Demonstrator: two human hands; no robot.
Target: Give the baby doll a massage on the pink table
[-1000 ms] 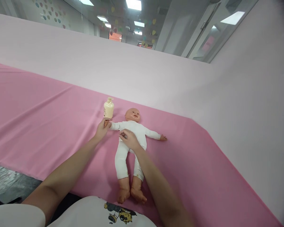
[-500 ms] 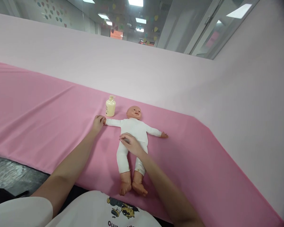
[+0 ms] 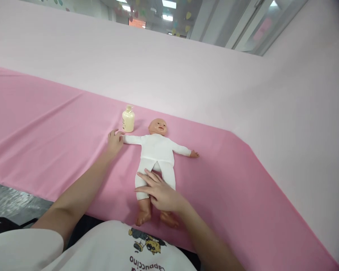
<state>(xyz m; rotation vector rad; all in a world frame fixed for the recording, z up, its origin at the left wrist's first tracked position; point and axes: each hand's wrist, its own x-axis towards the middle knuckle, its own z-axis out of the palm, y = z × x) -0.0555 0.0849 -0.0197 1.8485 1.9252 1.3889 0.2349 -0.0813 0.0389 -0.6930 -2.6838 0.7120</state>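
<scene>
A baby doll (image 3: 157, 148) in a white top and white trousers lies on its back, its arms stretched out to the sides and its feet bare. My left hand (image 3: 114, 141) is curled over the doll's hand at the left sleeve end, which it hides. My right hand (image 3: 162, 192) is open above the doll's legs, fingers spread across the trouser leg on the left; whether they press on the cloth is unclear. Just beyond my left hand a pale yellow pump bottle (image 3: 128, 120) stands upright, beside the doll's head.
The doll and bottle are on a pink padded mat (image 3: 220, 180). A white wall (image 3: 186, 79) borders it at the back and right, with a window (image 3: 158, 19) above. Grey floor (image 3: 17, 199) shows at the lower left, with a black object (image 3: 2, 226) near it.
My right hand has moved from the doll's waist down to its legs, and its fingers have spread. My left hand stays at the doll's hand, now covering it more. The view has tilted down slightly.
</scene>
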